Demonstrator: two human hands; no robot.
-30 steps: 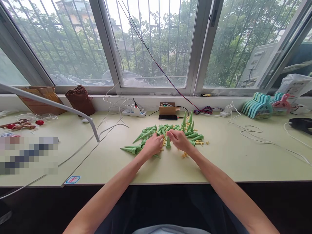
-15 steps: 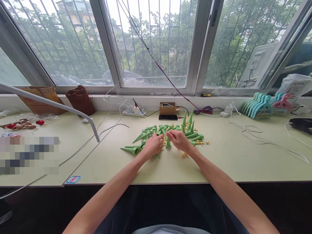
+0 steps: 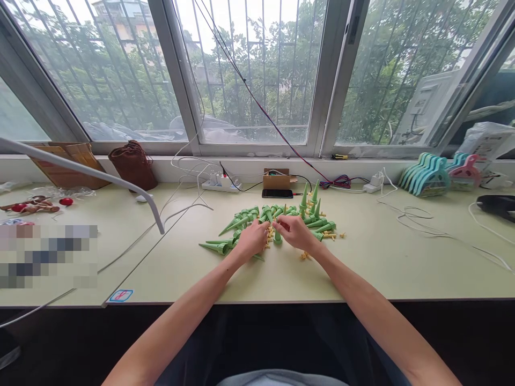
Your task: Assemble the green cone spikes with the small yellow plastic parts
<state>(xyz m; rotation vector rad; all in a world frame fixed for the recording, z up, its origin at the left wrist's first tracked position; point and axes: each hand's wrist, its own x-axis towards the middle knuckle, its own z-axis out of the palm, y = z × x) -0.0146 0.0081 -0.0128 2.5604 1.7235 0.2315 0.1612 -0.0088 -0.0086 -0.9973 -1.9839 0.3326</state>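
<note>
My left hand (image 3: 256, 237) is closed in a pinch over the near side of a pile of green plastic spikes (image 3: 243, 219). Whatever is between its fingertips is too small to make out. Facing it, my right hand (image 3: 294, 230) is also pinched, its fingertips almost meeting the left ones. One green spike (image 3: 277, 237) stands upright, wide end down, just below the right fingertips; its tip is partly covered by them. Small yellow plastic pieces (image 3: 270, 236) lie beside the left fingers, and more yellow pieces (image 3: 304, 256) lie under the right wrist.
Behind the right hand, several green spikes (image 3: 303, 202) stand upright with yellow pieces on them. A phone (image 3: 277, 193) lies before a small cardboard box (image 3: 277, 181). A white bent tube (image 3: 120, 182) reaches in from the left. Teal hangers (image 3: 426, 177) and cables lie to the right.
My right hand has shifted slightly left, bringing its fingertips nearer my left hand and over the standing spike's tip. My left hand has hardly moved.
</note>
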